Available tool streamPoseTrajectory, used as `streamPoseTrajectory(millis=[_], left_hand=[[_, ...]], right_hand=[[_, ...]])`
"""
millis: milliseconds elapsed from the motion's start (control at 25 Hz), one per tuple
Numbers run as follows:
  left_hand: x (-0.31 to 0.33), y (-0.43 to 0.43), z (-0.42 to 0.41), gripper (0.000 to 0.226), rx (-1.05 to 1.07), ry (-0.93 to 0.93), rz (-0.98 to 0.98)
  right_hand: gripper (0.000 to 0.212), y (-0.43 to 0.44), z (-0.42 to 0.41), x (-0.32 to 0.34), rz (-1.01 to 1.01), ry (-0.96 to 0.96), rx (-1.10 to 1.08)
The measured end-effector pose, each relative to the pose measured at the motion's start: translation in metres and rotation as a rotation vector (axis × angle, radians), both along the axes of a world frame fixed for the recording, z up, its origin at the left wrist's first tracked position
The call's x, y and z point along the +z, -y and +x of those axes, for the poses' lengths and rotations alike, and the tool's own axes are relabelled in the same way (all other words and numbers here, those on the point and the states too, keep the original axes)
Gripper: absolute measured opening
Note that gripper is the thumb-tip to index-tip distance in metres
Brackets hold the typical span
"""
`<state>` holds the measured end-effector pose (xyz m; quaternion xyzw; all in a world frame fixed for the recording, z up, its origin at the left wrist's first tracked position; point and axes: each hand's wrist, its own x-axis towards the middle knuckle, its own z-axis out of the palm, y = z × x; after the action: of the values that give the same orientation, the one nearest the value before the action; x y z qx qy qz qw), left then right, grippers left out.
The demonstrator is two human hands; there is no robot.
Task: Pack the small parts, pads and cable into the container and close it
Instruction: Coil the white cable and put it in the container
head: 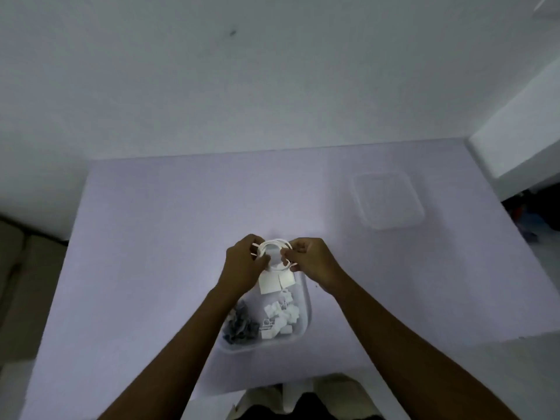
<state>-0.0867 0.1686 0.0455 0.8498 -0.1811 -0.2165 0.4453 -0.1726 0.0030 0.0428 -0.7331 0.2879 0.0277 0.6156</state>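
A clear plastic container [306,316] sits near the table's front edge, holding white small parts [280,319], grey parts [239,327] and two white square pads [275,283]. Above its far end, my left hand [242,265] and my right hand [312,262] both pinch a coiled white cable [274,253], one on each side of the loop. The coil hangs just over the pads. The container's clear lid [388,201] lies apart at the table's back right.
The table [151,253] has a pale lilac top against a white wall. A white ledge [515,140] juts in at the right. Dark clutter [533,219] lies on the floor beyond the right edge.
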Motion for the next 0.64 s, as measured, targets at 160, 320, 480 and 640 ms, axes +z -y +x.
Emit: streamPoseTrajectory(millis=[160,320,480,640], left_hand=[[-0.078,-0.031,-0.029,0.021,0.02,-0.09,0.187],[-0.121,-0.05,-0.032,0.019,0.052,-0.115,0.346],[-0.133,-0.044,-0.031,0.032,-0.015,-0.049,0.435],[-0.132,-0.048,-0.03,0.04,-0.006,0.008,0.516]], right_hand=[[0.025,-0.04,-0.004,-0.078,-0.331,-0.207,0.205],[0.03,-0.072,0.001,-0.117,-0.357,-0.243,0.29],[0.02,-0.077,0.004,-0.148,-0.437,-0.307,0.323],[0.02,-0.08,0.001,-0.147,-0.451,-0.278,0.367]])
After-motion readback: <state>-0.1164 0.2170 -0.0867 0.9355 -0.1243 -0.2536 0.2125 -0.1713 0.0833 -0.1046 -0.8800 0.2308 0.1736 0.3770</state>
